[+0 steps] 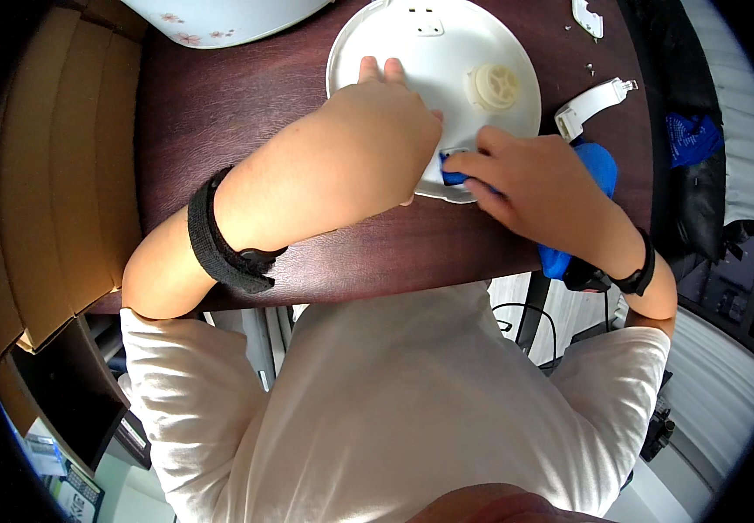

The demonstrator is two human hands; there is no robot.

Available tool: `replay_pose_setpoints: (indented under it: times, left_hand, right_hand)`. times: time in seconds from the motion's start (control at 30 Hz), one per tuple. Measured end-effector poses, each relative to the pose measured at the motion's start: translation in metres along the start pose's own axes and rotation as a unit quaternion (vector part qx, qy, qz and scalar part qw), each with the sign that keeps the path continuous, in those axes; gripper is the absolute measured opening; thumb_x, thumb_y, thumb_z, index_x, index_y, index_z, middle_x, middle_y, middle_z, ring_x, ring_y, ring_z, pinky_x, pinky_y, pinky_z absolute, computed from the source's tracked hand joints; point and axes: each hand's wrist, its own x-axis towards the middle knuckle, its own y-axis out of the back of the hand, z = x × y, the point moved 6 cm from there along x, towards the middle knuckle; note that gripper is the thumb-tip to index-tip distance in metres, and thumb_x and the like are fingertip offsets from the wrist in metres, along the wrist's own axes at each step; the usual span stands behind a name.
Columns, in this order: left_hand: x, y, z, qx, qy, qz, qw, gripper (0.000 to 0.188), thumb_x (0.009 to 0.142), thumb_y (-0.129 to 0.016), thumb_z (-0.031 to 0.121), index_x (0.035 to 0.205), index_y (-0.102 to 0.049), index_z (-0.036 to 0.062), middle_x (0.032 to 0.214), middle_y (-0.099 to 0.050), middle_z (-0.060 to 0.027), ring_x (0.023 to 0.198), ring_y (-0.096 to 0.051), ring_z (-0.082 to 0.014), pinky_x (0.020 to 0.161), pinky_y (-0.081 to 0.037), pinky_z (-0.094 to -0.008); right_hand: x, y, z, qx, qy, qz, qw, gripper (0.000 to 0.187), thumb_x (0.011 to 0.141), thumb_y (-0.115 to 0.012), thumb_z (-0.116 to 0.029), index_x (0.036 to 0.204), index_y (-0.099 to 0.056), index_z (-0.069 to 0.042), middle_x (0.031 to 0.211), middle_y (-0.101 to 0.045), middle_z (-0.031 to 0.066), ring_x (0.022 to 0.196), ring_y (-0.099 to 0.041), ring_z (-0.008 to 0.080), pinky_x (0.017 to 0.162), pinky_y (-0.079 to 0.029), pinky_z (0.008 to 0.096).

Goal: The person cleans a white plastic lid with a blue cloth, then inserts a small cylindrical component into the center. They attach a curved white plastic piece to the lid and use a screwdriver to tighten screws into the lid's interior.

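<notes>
A round white lid (447, 52) lies on the dark table, with a cream round cap (493, 87) on its right half. My left hand (386, 122) rests on the lid, two fingers stretched out flat against its surface; the palm side is hidden. At the lid's near edge, my right hand (516, 179) pinches a bit of blue cloth (599, 166) against a small fitting. More of this cloth shows beyond and below the right hand, and its middle is hidden under the hand.
Right of the lid lie a curved white plastic handle piece (593, 106), small screws (590, 69) and another white part (588, 19). A white appliance body with flower prints (229, 19) stands at the far left. Cardboard boxes (41, 174) line the table's left side.
</notes>
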Motion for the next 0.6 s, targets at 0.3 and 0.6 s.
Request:
replay_pose_setpoints:
  times: [0.3,0.6]
  left_hand:
    - [-0.007,-0.015,-0.007,0.016,0.028,0.031,0.999,0.073,0.075,-0.082,0.022,0.141,-0.053,0.0131,0.145,-0.034,-0.0393,0.134,-0.042,-0.0489,0.101,-0.050,-0.0452]
    - [0.004,-0.004,-0.002,-0.018,0.080,-0.045,0.996,0.073,0.074,-0.082,0.020,0.141,-0.054,0.0141,0.147,-0.033,-0.0382,0.136,-0.041,-0.0476,0.103,-0.049,-0.0434]
  right_hand:
    - [0.006,0.002,0.006,0.024,0.003,-0.065,0.998,0.008,0.085,-0.065,-0.016,0.081,-0.067,-0.009,0.079,-0.061,0.0061,0.062,-0.064,0.0242,0.055,-0.051,0.0352]
    - [-0.005,0.020,0.015,0.123,-0.021,0.049,0.991,0.010,0.086,-0.067,-0.016,0.093,-0.067,-0.009,0.083,-0.060,0.0078,0.062,-0.064,0.0268,0.057,-0.049,0.0364]
